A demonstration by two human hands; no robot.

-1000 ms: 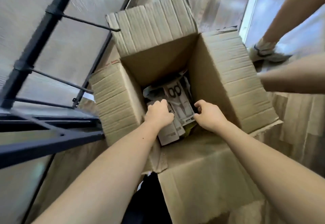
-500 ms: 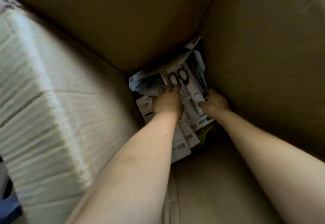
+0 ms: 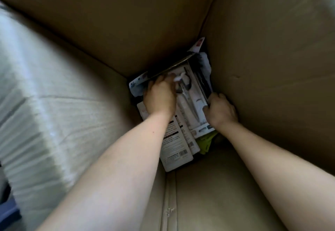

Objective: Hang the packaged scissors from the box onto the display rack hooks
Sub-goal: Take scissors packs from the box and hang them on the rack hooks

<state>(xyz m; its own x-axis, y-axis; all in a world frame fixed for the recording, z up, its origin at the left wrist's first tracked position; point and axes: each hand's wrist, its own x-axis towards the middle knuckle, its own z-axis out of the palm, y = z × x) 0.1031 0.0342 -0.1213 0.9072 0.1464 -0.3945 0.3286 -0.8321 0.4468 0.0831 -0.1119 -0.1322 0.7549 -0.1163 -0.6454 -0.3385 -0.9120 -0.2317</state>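
Both grips curled closed | left hand and right hand clasp flat glossy scissors pack | brown cardboard box

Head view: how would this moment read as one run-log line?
stage: picking inside box | left hand: on scissors pack top, hold unclear | right hand: grips its right edge | hung: no

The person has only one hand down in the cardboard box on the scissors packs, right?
No, both hands are down in the cardboard box. The left hand grips the top scissors pack near its handle end, and the right hand grips that pack's right edge. The head view shows it.
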